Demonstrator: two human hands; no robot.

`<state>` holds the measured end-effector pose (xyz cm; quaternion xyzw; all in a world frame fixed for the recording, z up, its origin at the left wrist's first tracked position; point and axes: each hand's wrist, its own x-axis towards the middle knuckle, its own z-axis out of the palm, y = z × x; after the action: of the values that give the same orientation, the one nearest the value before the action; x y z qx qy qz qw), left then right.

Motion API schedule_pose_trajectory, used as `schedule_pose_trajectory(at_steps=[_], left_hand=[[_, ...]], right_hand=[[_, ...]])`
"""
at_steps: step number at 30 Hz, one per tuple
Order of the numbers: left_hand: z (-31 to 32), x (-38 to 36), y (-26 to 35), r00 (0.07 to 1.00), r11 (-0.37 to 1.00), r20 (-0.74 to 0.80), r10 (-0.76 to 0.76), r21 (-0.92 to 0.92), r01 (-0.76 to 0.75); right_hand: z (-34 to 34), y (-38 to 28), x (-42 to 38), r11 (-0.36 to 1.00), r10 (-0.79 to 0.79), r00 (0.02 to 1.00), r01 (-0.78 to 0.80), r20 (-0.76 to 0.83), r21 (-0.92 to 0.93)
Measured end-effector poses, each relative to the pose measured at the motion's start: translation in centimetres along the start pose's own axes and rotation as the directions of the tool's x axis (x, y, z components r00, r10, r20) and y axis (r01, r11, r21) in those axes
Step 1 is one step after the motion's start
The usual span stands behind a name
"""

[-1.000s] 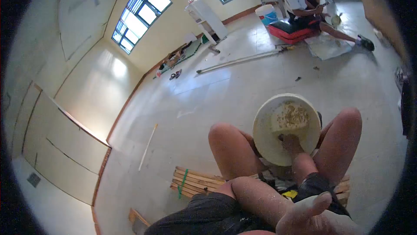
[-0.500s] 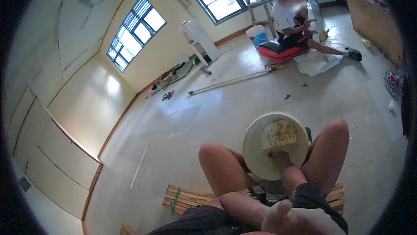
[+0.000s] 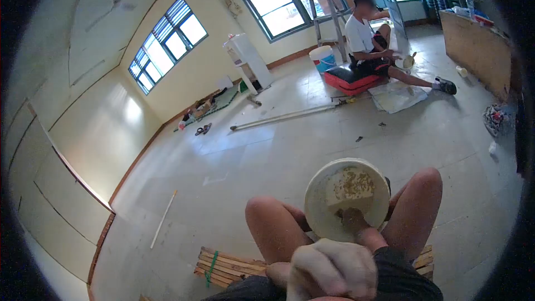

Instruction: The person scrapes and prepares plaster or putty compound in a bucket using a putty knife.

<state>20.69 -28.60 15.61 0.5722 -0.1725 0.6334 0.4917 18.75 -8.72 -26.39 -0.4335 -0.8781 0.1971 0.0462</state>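
A white bucket (image 3: pixel 317 192) stands between my bent knees, its inside coated with pale residue. My right hand (image 3: pixel 351 219) reaches down into it, fingers closed at the lower edge of a pale flat scraper (image 3: pixel 362 202). Brownish, lumpy material (image 3: pixel 358 181) lies on or just above the upper part of this scraper. My left hand (image 3: pixel 337 267) is raised close to the camera, in front of my lap, with its fingers curled and blurred. Whatever it may hold is hidden.
Wooden slats (image 3: pixel 234 265) lie beneath me. A thin stick (image 3: pixel 163 220) is on the floor at left. Further off, a long pole (image 3: pixel 290 117), a person (image 3: pixel 359 36) seated by a red and black cushion (image 3: pixel 348 80), a ladder (image 3: pixel 329 8) and a wooden desk (image 3: pixel 476 47).
My left hand has risen leftward from the bottom edge, its fingers now curled. My right hand stays in the bucket. The view has shifted slightly, and the seated person's upper body shows more clearly.
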Motion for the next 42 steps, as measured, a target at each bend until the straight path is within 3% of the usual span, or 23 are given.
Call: schedule_pose_trajectory(at_steps=[3,6,14,16,17,20,23,26,29,32,33,35,37,42], left_hand=[[-1.9,-0.2,1.5,0.969,0.989,0.247,-0.005,-0.139,0.040],[-1.7,-1.6,2.1,0.988,0.995,0.122,0.099,-0.036,-0.095],[-2.5,-2.5,3.1,0.990,0.991,0.057,0.127,0.042,-0.129],[-2.6,-2.5,3.2,0.990,0.989,0.040,0.132,0.061,-0.135],[-2.7,-2.6,3.1,0.991,0.988,0.029,0.134,0.072,-0.136],[-2.8,-2.5,2.6,0.989,0.982,0.000,0.145,0.121,-0.144],[-4.1,-2.6,1.6,0.979,0.951,0.029,0.201,0.235,-0.202],[-4.1,-2.7,1.5,0.946,0.930,-0.226,0.231,0.339,-0.146],[-5.2,-0.4,3.5,0.867,0.872,-0.334,0.368,0.447,-0.198],[-7.2,0.0,5.3,0.816,0.871,-0.413,0.405,0.445,-0.207],[-7.6,-0.1,5.4,0.781,0.891,-0.475,0.406,0.396,-0.223],[-8.1,-0.4,5.5,0.787,0.888,-0.472,0.396,0.414,-0.199],[-8.5,-0.6,5.5,0.791,0.884,-0.475,0.386,0.434,-0.172],[-9.2,-0.9,5.5,0.789,0.878,-0.466,0.399,0.443,-0.182]], right_hand=[[-0.4,-0.4,-0.7,1.000,-0.003,1.000,0.003,0.027,-0.015],[-0.9,-0.7,-1.3,0.999,-0.006,0.998,0.009,0.061,-0.042],[0.4,-0.3,-1.7,0.994,-0.089,0.988,0.096,-0.125,0.054],[3.9,2.6,0.4,0.985,-0.170,0.984,0.170,0.047,-0.006],[2.9,1.9,0.0,0.986,-0.168,0.985,0.169,0.048,-0.006],[-2.1,-1.6,-1.7,0.996,-0.072,0.994,0.075,0.081,-0.037],[-3.0,-1.7,-1.8,0.999,0.001,0.975,0.007,0.222,-0.035],[1.6,0.0,-0.4,0.996,0.021,0.992,-0.010,0.124,-0.091],[2.8,0.6,0.2,0.992,0.027,0.998,-0.020,0.053,-0.127],[1.8,0.5,0.3,1.000,-0.002,0.990,-0.002,0.144,0.023],[2.7,1.0,1.0,0.999,-0.001,0.974,0.013,0.225,-0.051],[3.2,1.4,1.4,0.992,0.006,0.953,0.033,0.303,-0.123],[2.7,1.0,0.7,0.999,0.050,0.982,-0.053,0.182,0.011],[2.6,0.6,0.1,1.000,0.013,0.992,-0.014,0.126,0.007]])
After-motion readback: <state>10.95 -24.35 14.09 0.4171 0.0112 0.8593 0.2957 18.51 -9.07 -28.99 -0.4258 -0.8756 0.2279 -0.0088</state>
